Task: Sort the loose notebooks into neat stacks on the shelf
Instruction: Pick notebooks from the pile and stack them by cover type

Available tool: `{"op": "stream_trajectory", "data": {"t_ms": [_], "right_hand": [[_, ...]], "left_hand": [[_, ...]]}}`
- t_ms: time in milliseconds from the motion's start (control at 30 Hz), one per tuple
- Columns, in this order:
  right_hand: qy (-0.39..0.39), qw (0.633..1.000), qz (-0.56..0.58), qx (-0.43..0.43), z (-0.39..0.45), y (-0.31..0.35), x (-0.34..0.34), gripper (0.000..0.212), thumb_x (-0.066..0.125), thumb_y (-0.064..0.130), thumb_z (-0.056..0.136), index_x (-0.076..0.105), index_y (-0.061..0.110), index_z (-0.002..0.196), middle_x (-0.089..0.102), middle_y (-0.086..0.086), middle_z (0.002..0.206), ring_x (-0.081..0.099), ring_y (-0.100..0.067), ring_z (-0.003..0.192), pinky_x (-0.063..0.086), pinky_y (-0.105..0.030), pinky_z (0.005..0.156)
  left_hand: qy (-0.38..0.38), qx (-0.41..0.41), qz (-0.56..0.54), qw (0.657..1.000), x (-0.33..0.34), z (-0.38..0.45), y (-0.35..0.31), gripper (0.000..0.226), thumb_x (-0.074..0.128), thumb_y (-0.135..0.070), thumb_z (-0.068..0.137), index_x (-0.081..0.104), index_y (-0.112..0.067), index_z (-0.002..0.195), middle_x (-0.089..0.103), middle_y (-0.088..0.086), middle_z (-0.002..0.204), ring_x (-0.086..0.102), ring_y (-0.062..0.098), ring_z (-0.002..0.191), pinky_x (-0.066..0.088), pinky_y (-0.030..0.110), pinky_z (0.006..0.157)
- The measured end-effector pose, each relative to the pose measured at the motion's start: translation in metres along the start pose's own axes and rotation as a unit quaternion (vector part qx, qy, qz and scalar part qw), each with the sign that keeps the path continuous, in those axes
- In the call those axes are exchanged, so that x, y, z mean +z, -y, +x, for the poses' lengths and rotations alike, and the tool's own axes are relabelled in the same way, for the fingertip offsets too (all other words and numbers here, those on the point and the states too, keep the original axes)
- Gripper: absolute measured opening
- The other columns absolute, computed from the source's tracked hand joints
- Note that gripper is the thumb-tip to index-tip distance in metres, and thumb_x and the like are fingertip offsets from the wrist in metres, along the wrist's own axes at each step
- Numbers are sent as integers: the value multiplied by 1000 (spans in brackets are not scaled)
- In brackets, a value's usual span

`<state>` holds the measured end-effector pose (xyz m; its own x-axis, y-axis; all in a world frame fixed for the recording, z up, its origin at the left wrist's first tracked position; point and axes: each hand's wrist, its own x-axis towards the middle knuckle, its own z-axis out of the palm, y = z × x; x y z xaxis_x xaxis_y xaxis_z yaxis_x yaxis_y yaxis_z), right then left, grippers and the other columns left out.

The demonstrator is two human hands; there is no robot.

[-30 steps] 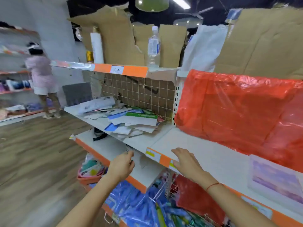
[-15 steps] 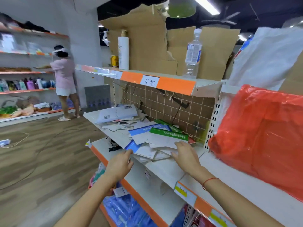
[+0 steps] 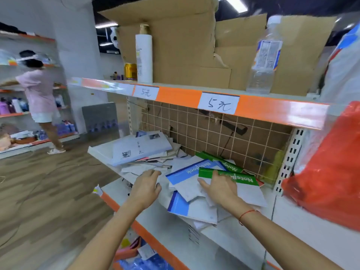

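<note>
White and blue covers lay scattered across the middle shelf [image 3: 243, 238] in the head view, the only view I had, and nothing there looked like a neat stack. A green-banded notebook [image 3: 229, 177] sat on top at the right. A blue-banded notebook [image 3: 191, 173] was fanned out crookedly beside it, and another blue-edged one [image 3: 187, 206] hung toward the shelf's front edge. Further left, a pale booklet [image 3: 140, 151] rested tilted on a heap of loose papers [image 3: 144, 168].

My right hand [image 3: 219, 189] lay flat on the pile, fingers spread and fairly straight, touching the green-banded notebook and the sheets under it. I could not see it curled round anything. My left hand [image 3: 146, 187] hovered just beside the heap with fingers loosely bent and holding nothing, though whether the fingertips touched paper I could not tell. The two hands were apart, one at each side of the blue-banded notebook.

By my judgement the sorting had barely begun: every notebook was yet to be gathered, squared and stacked. The shelf offered bare room for stacks at the right, near the red plastic bag [image 3: 327, 172].
</note>
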<state>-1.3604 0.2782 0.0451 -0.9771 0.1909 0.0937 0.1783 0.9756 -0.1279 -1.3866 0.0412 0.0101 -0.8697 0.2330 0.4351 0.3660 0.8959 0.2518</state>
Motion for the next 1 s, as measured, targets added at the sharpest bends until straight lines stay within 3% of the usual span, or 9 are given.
{"op": "stream_trajectory", "data": {"t_ms": [100,267,367,467,633,733,833,933,1000], "right_hand": [[41,998,-8,56,21,21,13,82,36,67,88,25,9,144,52,-16,132,49,-33,118,45,-36,90],[62,994,-61,71,41,49,24,63,40,44,94,23,11,146,41,-21,140,39,-38,127,42,-40,96],[54,995,-57,53,48,51,22,59,37,29,96,18,9,148,47,-20,132,46,-35,118,43,-36,85],[65,995,-65,26,50,47,14,66,39,21,95,8,5,150,53,-18,123,52,-34,110,37,-31,71],[70,990,-111,-47,39,50,0,72,39,1,89,3,9,151,53,-17,123,54,-32,109,41,-34,76],[16,988,-125,-85,24,48,2,74,37,-6,86,12,17,151,38,-12,147,49,-29,123,41,-33,93],[-32,994,-59,-85,22,38,9,69,39,-4,88,24,23,149,35,0,151,43,-21,130,35,-25,101],[-64,996,-44,-51,27,29,26,60,47,-2,87,38,15,144,25,-2,155,36,-22,137,36,-28,106],[-106,991,-44,-66,32,24,35,54,75,7,69,64,13,122,54,-7,136,54,-22,123,50,-35,92]], "left_hand": [[16,24,17,999,-2,26,35,37,60,-12,81,60,-6,118,61,17,114,56,36,101,48,40,82],[37,15,40,998,-8,57,103,39,59,-9,81,58,-3,119,59,18,113,54,39,103,43,40,79],[49,12,44,998,-7,74,129,34,58,-8,82,59,-1,115,58,19,113,54,39,102,40,40,78],[84,24,72,994,0,97,137,39,54,-13,85,53,-4,123,55,16,119,51,36,108,40,39,84],[134,2,129,982,15,131,125,43,38,-39,97,39,-11,130,47,12,126,46,28,115,37,37,92],[152,-13,114,982,26,147,115,53,28,-48,99,34,-10,134,43,15,132,40,30,121,35,38,97],[150,-12,100,984,36,167,103,57,26,-52,98,34,-8,135,42,16,133,39,31,123,34,40,100],[165,-27,108,980,44,188,88,64,24,-56,97,33,-8,138,38,19,139,35,32,128,32,41,103],[184,-64,111,975,49,203,77,75,21,-64,93,28,-7,143,32,23,144,30,35,132,29,42,105]]}}
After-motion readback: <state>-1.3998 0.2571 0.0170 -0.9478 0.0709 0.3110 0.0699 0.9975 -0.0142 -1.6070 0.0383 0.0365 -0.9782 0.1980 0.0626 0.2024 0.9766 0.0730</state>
